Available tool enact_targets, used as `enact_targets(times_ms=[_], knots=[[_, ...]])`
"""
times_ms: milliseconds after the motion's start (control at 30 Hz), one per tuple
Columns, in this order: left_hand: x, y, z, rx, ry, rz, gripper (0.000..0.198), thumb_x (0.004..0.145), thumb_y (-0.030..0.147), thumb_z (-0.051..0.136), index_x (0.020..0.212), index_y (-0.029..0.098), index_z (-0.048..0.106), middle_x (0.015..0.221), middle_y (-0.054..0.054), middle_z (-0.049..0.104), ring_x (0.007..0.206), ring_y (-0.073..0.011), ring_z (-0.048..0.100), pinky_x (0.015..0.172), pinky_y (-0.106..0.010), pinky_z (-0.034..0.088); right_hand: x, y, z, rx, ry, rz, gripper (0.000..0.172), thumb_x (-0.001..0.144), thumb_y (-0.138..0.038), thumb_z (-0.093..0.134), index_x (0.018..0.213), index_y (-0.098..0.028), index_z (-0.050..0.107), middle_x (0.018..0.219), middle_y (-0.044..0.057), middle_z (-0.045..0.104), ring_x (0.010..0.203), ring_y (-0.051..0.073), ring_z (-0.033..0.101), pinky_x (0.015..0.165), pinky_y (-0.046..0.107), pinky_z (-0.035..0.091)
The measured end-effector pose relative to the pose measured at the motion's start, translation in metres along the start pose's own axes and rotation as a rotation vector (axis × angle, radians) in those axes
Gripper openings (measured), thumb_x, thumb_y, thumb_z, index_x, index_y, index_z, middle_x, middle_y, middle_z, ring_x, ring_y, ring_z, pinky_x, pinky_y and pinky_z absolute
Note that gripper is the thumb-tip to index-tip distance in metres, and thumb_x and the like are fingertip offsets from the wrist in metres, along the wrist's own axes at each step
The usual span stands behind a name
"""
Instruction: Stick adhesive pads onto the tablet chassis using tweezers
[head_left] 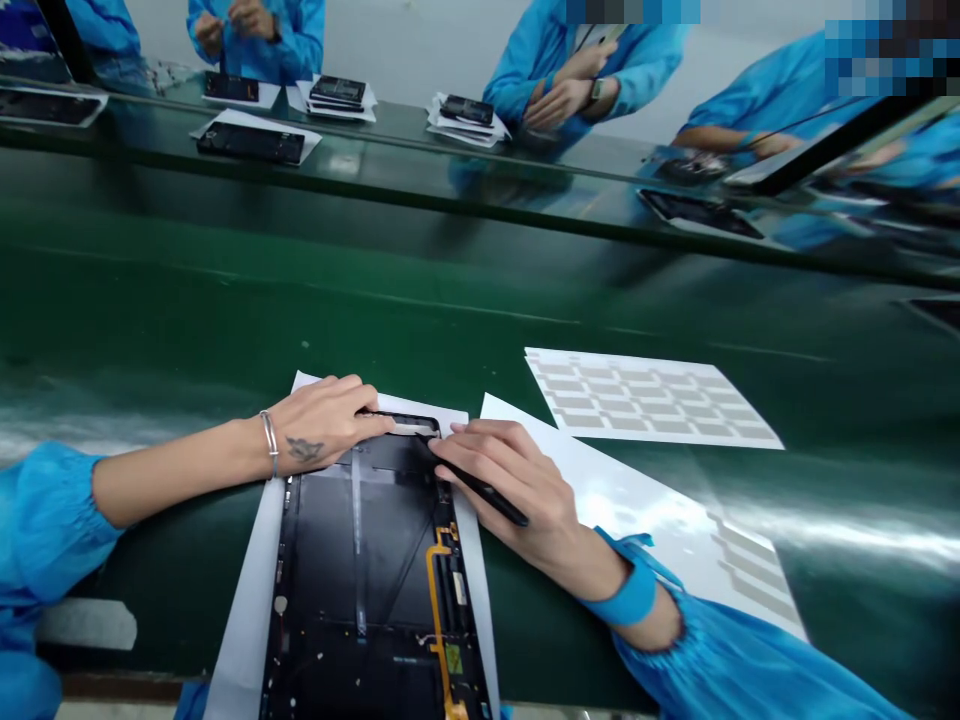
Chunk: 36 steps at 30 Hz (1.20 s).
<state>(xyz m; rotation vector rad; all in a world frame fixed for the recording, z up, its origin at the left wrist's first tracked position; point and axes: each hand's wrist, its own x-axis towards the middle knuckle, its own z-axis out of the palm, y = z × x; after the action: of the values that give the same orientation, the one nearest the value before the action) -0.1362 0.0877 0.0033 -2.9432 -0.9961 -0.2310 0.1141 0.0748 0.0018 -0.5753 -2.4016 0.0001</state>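
A black tablet-like device housing [390, 560] lies exposed in front of me, with an orange flex cable [433, 575] along its right side. My left hand [326, 420] is closed over the upper left edge of the housing, its thumb reaching inside, beside a narrow white strip [414, 430]. Between the fingers of my right hand [517, 480] is a slim black pointed tool [487, 493], possibly tweezers. Its tip is at the upper right of the housing, close to the strip. My left fingertips are partly hidden behind the hand.
White paper [244, 610] lies beneath the housing. To the right are a white sheet with rows of grey pieces [652, 400] and another white sheet [600, 480] partly under my right arm. A glass shelf [390, 150] holds dark devices on paper [251, 142]. Blue-sleeved co-workers [585, 75] sit beyond.
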Motion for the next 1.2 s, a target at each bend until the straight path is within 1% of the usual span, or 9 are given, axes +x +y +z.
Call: enact_targets(times_ms=[300,433,533,667,767,867,933,1067,1200], knots=[[0.001,-0.001,0.000,0.007,-0.019,0.001,0.032,0.097,0.013,0.044,0.123,0.021,0.060,0.107,-0.008,0.061,0.088,-0.0182,0.052,0.075,-0.029,0.043,-0.003,0.001,0.001,0.075,-0.026,0.100,0.022,0.091,-0.016,0.057,0.109,-0.025,0.067,0.087,0.006,0.074,0.085,0.023,0.066,0.074,0.040,0.055],[0.001,-0.001,0.000,0.024,-0.034,0.005,0.031,0.098,0.014,0.042,0.121,0.021,0.060,0.105,-0.008,0.060,0.086,-0.0184,0.050,0.073,-0.029,0.042,-0.005,0.002,0.002,0.146,0.034,0.148,0.018,0.091,-0.017,0.058,0.105,-0.024,0.067,0.086,0.006,0.073,0.083,0.023,0.065,0.075,0.040,0.054],[0.000,-0.002,-0.002,0.056,-0.067,0.012,0.032,0.097,0.013,0.042,0.123,0.022,0.059,0.106,-0.009,0.058,0.085,-0.0183,0.049,0.071,-0.029,0.040,-0.005,0.007,0.001,0.217,0.163,0.402,0.012,0.092,-0.025,0.058,0.094,-0.023,0.069,0.082,0.006,0.071,0.081,0.023,0.065,0.073,0.039,0.053],[0.009,0.003,-0.012,0.142,-0.183,0.008,0.042,0.096,0.014,0.045,0.135,0.027,0.051,0.105,-0.009,0.057,0.084,-0.0196,0.048,0.067,-0.029,0.038,-0.009,0.023,0.009,0.414,0.281,0.851,0.028,0.089,-0.046,0.060,0.086,-0.021,0.072,0.086,0.007,0.072,0.078,0.023,0.068,0.069,0.037,0.056],[0.023,0.014,-0.018,0.217,-0.276,-0.028,0.051,0.098,0.016,0.044,0.145,0.034,0.041,0.105,-0.010,0.056,0.087,-0.0221,0.050,0.066,-0.030,0.039,-0.011,0.033,0.016,0.561,0.332,0.982,0.036,0.084,-0.053,0.064,0.086,-0.019,0.072,0.086,0.007,0.073,0.075,0.023,0.070,0.071,0.039,0.058],[0.034,0.024,-0.020,0.251,-0.329,-0.072,0.054,0.099,0.016,0.042,0.147,0.040,0.037,0.108,-0.011,0.056,0.091,-0.0246,0.053,0.069,-0.032,0.041,-0.009,0.032,0.016,0.544,0.361,0.977,0.035,0.082,-0.053,0.066,0.086,-0.019,0.073,0.086,0.007,0.074,0.078,0.024,0.071,0.075,0.041,0.058],[0.034,0.024,-0.018,0.234,-0.309,-0.080,0.053,0.098,0.017,0.043,0.146,0.039,0.039,0.108,-0.012,0.057,0.092,-0.0253,0.054,0.070,-0.033,0.043,-0.003,0.027,0.013,0.497,0.334,0.919,0.033,0.084,-0.052,0.064,0.086,-0.020,0.074,0.087,0.007,0.074,0.082,0.025,0.070,0.075,0.040,0.057],[0.010,0.011,-0.012,0.042,-0.157,-0.094,0.041,0.094,0.014,0.046,0.133,0.024,0.057,0.111,-0.011,0.060,0.095,-0.0227,0.055,0.078,-0.034,0.048,0.013,0.020,0.012,0.516,0.143,0.770,0.035,0.086,-0.053,0.061,0.084,-0.021,0.075,0.086,0.006,0.074,0.078,0.023,0.069,0.064,0.033,0.054],[-0.017,0.000,-0.005,-0.170,0.003,-0.063,0.044,0.089,0.002,0.042,0.125,0.019,0.061,0.126,-0.007,0.061,0.116,-0.0185,0.054,0.100,-0.032,0.046,0.018,0.018,0.020,0.589,0.021,0.719,0.041,0.086,-0.056,0.058,0.084,-0.019,0.074,0.088,0.007,0.074,0.073,0.021,0.068,0.061,0.030,0.052]])
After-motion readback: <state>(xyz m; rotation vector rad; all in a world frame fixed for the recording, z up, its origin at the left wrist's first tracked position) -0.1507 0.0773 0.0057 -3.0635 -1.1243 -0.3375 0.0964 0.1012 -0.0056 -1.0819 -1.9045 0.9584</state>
